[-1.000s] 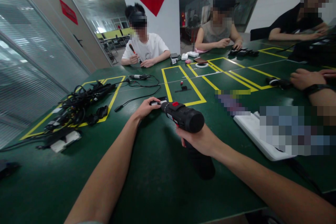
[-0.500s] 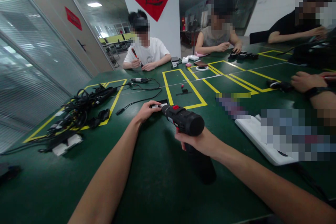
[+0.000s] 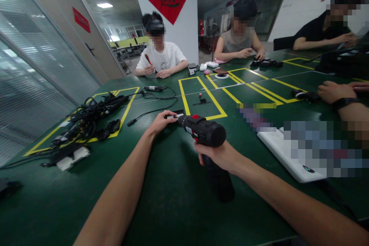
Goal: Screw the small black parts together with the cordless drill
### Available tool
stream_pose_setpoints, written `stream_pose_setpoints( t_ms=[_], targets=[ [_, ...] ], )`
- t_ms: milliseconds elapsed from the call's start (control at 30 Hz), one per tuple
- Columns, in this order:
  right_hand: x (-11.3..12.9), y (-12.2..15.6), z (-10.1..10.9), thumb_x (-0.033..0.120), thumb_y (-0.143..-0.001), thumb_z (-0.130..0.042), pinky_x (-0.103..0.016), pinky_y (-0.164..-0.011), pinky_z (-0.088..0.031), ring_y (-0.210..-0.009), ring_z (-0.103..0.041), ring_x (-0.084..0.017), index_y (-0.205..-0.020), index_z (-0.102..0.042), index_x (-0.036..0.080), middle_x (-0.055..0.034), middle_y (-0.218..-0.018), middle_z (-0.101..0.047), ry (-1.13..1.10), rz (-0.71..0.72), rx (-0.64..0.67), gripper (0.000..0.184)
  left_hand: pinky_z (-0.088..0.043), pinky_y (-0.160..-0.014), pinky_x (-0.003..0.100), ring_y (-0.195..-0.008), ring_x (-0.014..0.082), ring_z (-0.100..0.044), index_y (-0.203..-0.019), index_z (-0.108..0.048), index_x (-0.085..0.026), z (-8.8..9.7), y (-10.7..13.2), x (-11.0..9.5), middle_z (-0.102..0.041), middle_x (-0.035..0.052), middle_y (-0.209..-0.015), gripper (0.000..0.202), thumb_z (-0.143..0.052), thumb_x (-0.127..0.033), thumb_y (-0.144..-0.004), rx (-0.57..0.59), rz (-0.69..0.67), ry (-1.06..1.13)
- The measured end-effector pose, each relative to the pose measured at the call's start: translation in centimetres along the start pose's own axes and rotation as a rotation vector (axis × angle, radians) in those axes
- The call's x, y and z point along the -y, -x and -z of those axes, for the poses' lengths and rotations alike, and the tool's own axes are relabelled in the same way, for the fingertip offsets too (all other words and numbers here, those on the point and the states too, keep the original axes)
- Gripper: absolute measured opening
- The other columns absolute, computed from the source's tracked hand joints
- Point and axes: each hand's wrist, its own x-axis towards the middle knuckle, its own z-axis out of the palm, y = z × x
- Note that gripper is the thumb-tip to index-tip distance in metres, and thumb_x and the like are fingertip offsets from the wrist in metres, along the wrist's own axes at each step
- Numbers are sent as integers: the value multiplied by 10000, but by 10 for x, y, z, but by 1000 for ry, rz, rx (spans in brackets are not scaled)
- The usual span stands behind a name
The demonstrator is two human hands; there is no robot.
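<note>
My right hand (image 3: 215, 153) is wrapped round the grip of a black cordless drill (image 3: 206, 128) with red buttons. The drill points forward and left, its bit end close to my left fingertips. My left hand (image 3: 162, 122) pinches a small dark piece with a pale part (image 3: 179, 113) against the green table (image 3: 170, 200). What exactly this piece is stays too small to tell, and the drill's chuck partly hides it. Whether the bit touches the piece cannot be made out.
Tangled black cables (image 3: 92, 119) lie inside a yellow taped outline on the left. A white device (image 3: 276, 153) sits at right, and a small black part (image 3: 203, 100) lies ahead. Co-workers sit across the table; one holds a screwdriver (image 3: 148, 59). Another person's hand (image 3: 336, 94) is at far right.
The drill has shifted very slightly to the right at its rear, and its handle has swung a little left. My left hand stays in place on the small piece.
</note>
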Motion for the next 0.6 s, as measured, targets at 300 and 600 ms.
stream_pose_setpoints(
  t_ms=[300,600],
  targets=[
    [4,0,-3,153,-743,-631,-285,-548,-434,-486,-571,-133,-748,-561,182,35,-568,-562,-17,-2,-8,76,-439,-976,412,-1023,258,-614,-971,-722,-200,1,-1,2,-699,73,-1094,369,-759,-393,-659,9,-11,-3],
    [8,1,2,137,-740,-609,-282,-548,-427,-490,-579,-144,-808,-552,175,41,-545,-559,38,-32,7,97,-433,-981,391,-1011,251,-607,-1000,-705,-195,3,-5,8,-693,53,-1051,372,-728,-367,-671,44,-64,-122]
  ],
)
